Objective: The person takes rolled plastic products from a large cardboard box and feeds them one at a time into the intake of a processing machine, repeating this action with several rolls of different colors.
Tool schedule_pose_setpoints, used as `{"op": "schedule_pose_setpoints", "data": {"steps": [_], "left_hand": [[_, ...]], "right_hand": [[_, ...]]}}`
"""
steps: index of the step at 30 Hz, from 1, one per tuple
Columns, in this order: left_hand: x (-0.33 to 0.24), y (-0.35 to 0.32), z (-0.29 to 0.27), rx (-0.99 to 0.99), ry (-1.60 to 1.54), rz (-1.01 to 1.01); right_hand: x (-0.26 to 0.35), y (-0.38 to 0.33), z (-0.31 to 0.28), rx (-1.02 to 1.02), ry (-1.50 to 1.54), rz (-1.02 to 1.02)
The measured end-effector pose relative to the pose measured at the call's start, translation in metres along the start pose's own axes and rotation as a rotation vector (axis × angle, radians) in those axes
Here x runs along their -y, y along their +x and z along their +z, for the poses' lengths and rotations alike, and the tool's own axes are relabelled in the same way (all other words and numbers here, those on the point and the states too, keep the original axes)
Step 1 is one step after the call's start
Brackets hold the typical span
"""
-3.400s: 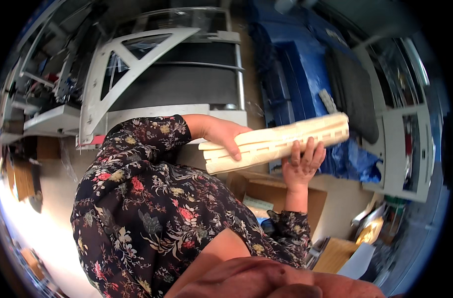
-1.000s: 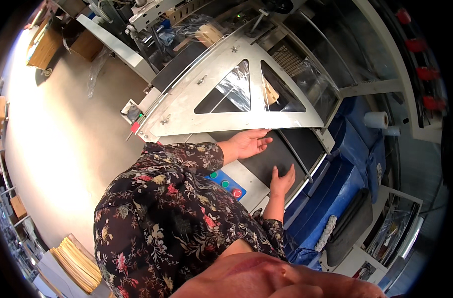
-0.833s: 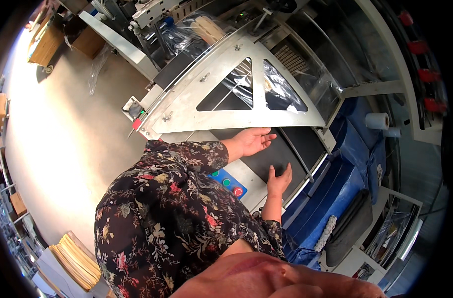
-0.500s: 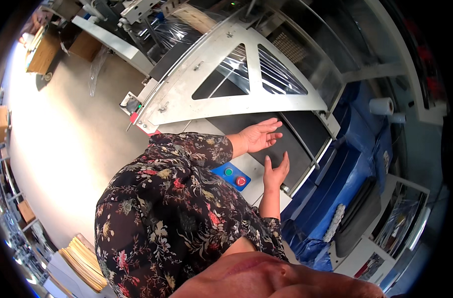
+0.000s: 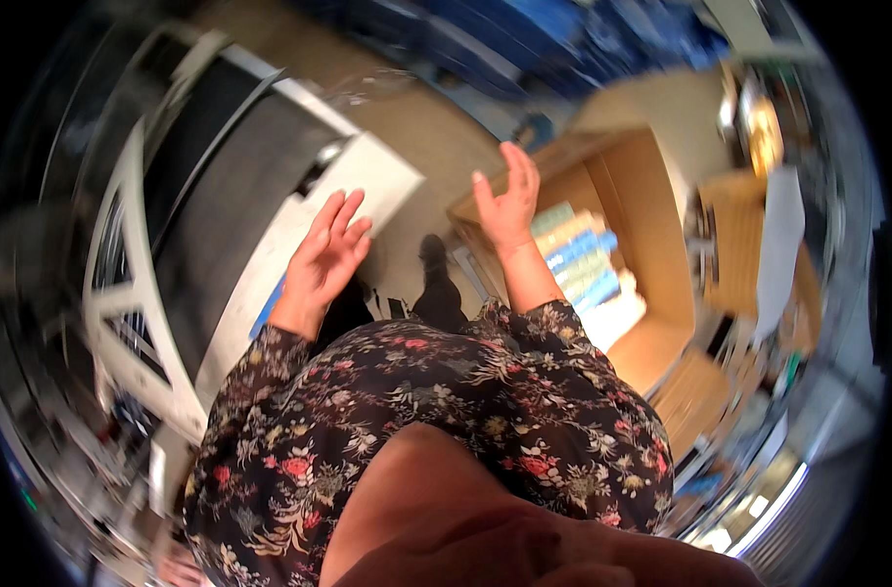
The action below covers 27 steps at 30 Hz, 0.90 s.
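My left hand is raised with its fingers apart and holds nothing. It is nearest to the white end of a machine with a black conveyor belt. My right hand is also empty, fingers spread, over the near side of a large open cardboard box. Inside that box lie several flat packs in blue, white and pale tones, blurred by motion. Part of the box's left side is hidden behind my right hand and forearm.
A white guard frame curves along the machine at left. Blue plastic sheeting lies at the far side. More cardboard stands right of the box. My shoe shows on the floor between machine and box.
My body and view have turned right, from facing the machine to facing the gap between it and the cardboard box. The machine now lies at left. Both hands stay open and empty.
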<state>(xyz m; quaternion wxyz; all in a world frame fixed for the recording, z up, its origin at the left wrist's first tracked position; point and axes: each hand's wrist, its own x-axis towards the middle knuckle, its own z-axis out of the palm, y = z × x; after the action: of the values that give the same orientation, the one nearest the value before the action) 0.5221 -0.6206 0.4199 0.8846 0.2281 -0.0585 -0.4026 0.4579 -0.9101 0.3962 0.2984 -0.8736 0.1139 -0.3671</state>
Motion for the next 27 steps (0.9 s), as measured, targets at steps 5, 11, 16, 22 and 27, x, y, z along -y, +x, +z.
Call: {"op": "schedule_pose_setpoints", "data": {"steps": [5, 11, 16, 22, 27], "left_hand": [[0.004, -0.047, 0.037, 0.044, 0.053, -0.373], [0.062, -0.025, 0.048, -0.225, 0.174, -0.685], [0.086, -0.02, 0.037, -0.17, 0.117, -0.681], [0.1, -0.044, 0.001, -0.234, 0.218, -0.882], [0.091, -0.036, 0.014, -0.21, 0.299, -0.854]], "right_hand": [[-0.092, -0.079, -0.016, -0.239, -0.101, 0.732], [-0.21, -0.164, 0.081, 0.315, 0.137, 1.511], [-0.253, -0.189, 0.192, 0.975, 0.007, 1.085], [-0.255, -0.174, 0.234, 0.838, -0.035, 1.286], [-0.251, -0.146, 0.192, 0.709, 0.167, 1.388]]}}
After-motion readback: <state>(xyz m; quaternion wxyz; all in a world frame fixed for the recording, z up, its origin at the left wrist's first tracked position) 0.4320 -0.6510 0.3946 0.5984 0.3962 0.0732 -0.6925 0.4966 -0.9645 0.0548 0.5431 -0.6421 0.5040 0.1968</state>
